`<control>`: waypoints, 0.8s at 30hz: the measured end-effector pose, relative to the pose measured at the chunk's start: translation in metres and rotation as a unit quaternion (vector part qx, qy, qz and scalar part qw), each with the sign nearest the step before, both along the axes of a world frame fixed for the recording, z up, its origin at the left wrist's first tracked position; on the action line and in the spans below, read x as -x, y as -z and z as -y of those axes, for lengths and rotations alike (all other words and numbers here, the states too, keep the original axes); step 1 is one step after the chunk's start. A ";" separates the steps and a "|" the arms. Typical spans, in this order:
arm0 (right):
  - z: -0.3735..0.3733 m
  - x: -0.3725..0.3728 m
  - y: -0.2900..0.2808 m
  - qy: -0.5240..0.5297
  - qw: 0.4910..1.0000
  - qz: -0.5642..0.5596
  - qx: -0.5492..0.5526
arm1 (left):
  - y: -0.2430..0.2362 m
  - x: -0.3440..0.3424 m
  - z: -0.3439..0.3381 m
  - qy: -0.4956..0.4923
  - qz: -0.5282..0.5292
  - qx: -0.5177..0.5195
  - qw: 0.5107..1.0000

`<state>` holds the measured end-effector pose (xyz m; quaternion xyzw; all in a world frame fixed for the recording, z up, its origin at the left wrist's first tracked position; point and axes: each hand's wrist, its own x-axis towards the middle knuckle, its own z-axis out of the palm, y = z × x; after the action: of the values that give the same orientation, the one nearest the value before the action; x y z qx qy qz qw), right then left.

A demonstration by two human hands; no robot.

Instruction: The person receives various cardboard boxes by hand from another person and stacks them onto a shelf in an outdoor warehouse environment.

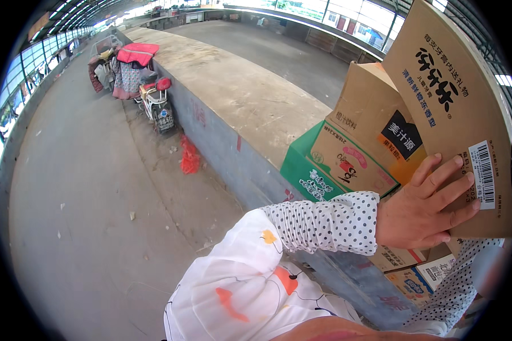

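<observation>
A large brown cardboard carton (432, 96) with dark printing and a white barcode label stands tilted at the right. My left hand (429, 202) lies against its lower face, palm to the cardboard and fingers spread. Below the carton's lower right corner, my right hand (488, 271) shows only as a blurred patch at the picture's rim, its fingers hidden. Behind the left hand are an orange-and-brown carton (375, 108) and a green-and-brown carton (307, 165). More printed cartons (412, 284) sit below my left wrist, partly covered by my arms.
A long concrete ledge (227, 74) runs away from me beside the cartons. On the floor along it lies a red plastic bag (189, 154). Farther off stands a parked scooter (156, 105) with a red-and-patterned cover (132, 71). Small litter dots the floor.
</observation>
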<state>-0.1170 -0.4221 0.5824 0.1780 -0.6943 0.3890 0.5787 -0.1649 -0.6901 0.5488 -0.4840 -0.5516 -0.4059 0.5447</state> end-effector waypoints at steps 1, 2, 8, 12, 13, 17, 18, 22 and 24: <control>0.001 0.004 -0.004 -0.003 1.000 0.002 -0.003 | 0.000 0.005 -0.003 -0.001 -0.004 0.000 1.000; 0.001 0.008 -0.005 -0.008 1.000 0.004 -0.001 | 0.002 0.010 -0.007 -0.003 -0.005 -0.004 1.000; 0.003 0.022 -0.013 -0.027 0.999 0.018 -0.015 | 0.006 0.032 -0.021 -0.008 -0.004 -0.034 0.999; -0.002 0.002 -0.020 -0.028 0.999 0.032 -0.029 | 0.001 0.033 -0.037 -0.040 -0.018 -0.075 0.996; -0.007 -0.005 -0.018 -0.055 0.998 0.040 -0.017 | 0.000 0.032 -0.049 -0.032 -0.022 -0.078 0.996; 0.069 0.004 -0.002 -0.042 0.992 0.096 -0.070 | 0.000 0.053 -0.020 -0.079 -0.030 0.006 0.996; 0.082 0.001 -0.002 -0.018 0.991 0.113 -0.067 | -0.002 0.054 -0.014 -0.067 -0.038 0.022 0.997; 0.077 -0.003 -0.026 0.053 0.989 0.047 -0.131 | -0.023 0.069 0.028 -0.082 -0.033 -0.080 0.993; 0.069 0.007 -0.032 0.093 0.981 0.001 -0.171 | -0.036 0.093 0.049 -0.131 0.061 -0.141 0.979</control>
<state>-0.1239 -0.4907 0.6140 0.2086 -0.7644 0.2091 0.5731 -0.2577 -0.7389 0.5849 -0.2997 -0.5795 -0.4333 0.6217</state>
